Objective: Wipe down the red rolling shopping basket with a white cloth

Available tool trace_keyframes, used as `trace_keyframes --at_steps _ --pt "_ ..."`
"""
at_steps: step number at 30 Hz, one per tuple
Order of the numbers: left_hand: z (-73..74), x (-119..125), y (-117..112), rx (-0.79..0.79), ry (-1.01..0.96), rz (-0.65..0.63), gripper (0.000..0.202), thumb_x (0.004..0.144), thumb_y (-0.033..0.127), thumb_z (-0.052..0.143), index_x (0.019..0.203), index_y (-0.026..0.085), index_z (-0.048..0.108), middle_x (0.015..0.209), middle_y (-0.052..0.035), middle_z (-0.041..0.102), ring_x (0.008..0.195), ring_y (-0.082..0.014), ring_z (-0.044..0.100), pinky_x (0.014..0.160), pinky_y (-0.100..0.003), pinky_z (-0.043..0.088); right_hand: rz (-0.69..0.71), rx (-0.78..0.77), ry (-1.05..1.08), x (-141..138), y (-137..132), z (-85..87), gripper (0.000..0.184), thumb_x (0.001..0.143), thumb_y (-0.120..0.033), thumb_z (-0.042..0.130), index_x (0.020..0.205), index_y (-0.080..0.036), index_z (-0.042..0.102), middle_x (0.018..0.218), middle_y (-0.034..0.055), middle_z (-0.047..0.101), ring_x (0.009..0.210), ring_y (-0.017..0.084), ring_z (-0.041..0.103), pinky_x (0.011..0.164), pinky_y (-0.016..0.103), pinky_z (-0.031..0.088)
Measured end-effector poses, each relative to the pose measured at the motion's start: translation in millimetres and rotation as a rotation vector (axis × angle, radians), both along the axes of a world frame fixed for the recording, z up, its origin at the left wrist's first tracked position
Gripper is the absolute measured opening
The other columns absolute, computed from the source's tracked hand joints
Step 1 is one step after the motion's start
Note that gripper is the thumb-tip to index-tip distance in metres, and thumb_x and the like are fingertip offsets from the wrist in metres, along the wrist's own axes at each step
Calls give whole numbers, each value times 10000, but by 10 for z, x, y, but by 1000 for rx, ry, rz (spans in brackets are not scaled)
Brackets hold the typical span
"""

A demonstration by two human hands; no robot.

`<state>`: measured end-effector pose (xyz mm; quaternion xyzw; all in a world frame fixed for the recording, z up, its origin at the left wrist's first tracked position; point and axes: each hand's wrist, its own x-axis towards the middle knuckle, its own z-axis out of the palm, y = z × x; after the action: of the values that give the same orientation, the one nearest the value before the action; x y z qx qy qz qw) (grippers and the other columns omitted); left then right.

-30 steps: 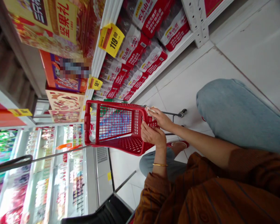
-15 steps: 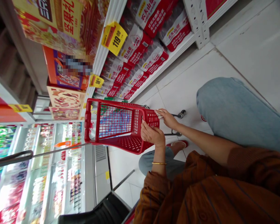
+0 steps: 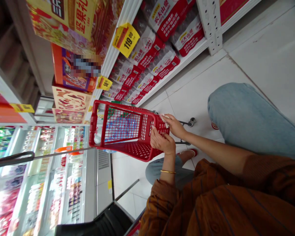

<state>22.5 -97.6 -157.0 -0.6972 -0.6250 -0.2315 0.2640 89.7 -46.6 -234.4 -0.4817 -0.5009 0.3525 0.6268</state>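
Observation:
A small red plastic shopping cart [image 3: 137, 150] stands in front of me, sideways in the tilted head view. My left hand [image 3: 163, 141], with a gold bangle at its wrist, is closed on the lattice rim of the cart's basket. Pressed to the basket's outer side is a crumpled white cloth or tissue [image 3: 165, 120], and my right hand [image 3: 175, 126] has its fingers closed on it. Part of the cloth is hidden by the fingers. The cart's red handle [image 3: 93, 123] is at the far end, away from both hands.
Red-labelled water bottles [image 3: 147, 49] fill the low shelf beside the cart, with gift boxes [image 3: 64, 26] above. A lit display cooler [image 3: 46, 177] lies beyond. Cart wheels [image 3: 192, 122] rest on the tiled floor [image 3: 196, 77] by my bent knees. A black object [image 3: 100, 219] is near my left.
My right hand and the cloth have shifted slightly along the basket's side, and more of the cloth shows. My left hand keeps its hold while the view has shifted a little.

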Motion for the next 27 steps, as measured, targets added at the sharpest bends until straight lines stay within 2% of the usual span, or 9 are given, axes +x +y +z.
trace_keyframes --at_steps 3,11,21,27 --pt "-3 -40 -51 13 -11 -19 456 871 258 391 1261 93 560 1202 -198 636 1159 -280 573 987 -417 385 0 -23 -21 4 -84 21 577 839 -19 405 1354 -248 523 1287 95 542 1219 197 534 1069 400 425" --pt "-26 -185 -248 70 -27 -87 414 887 269 412 1218 92 588 1142 -189 668 1106 -264 609 969 -404 401 12 -45 -52 -20 -371 88 574 846 -28 379 1367 -233 505 1335 97 519 1276 202 489 1098 404 397" --pt "20 -335 -494 -5 -86 -128 408 884 314 432 1178 98 614 1136 -195 670 1106 -266 610 974 -414 404 54 -79 -83 -31 -730 161 620 824 -35 385 1399 -260 437 1356 104 486 1246 226 513 1020 409 472" --pt "49 -400 -528 -25 -101 -150 411 881 346 433 1152 99 620 1116 -197 672 1059 -266 625 955 -417 407 58 -95 -112 -25 -791 201 595 828 -67 402 1392 -249 443 1306 113 504 1167 238 562 989 415 497"
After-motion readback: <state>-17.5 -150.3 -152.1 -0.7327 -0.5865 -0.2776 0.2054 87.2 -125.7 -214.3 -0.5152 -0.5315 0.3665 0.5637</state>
